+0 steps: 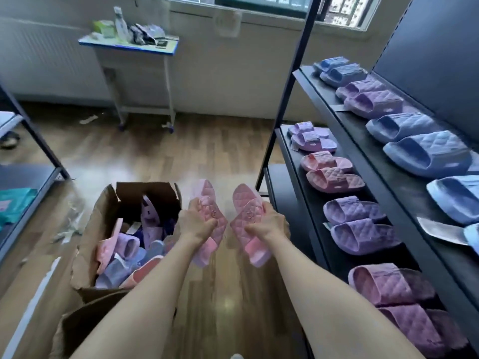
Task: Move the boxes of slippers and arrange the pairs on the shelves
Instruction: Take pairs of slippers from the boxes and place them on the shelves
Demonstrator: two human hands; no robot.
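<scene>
I hold a pair of pink quilted slippers in front of me over the wooden floor. My left hand (195, 221) grips the left pink slipper (207, 198) round its strap, and my right hand (267, 224) grips the right pink slipper (245, 195) the same way. Both slippers point away from me, side by side and apart. To the left on the floor stands an open cardboard box (103, 203) with several pink, purple and blue slippers (129, 252) jumbled inside. On the right, a black shelf unit (347, 141) carries pairs of slippers.
The upper shelf holds blue and purple pairs (373, 99), the lower shelf (298, 182) purple and pink pairs (331, 172). A small cluttered table (129, 45) stands by the far wall. Another rack (39, 177) stands at the left. Paper scraps lie on the floor.
</scene>
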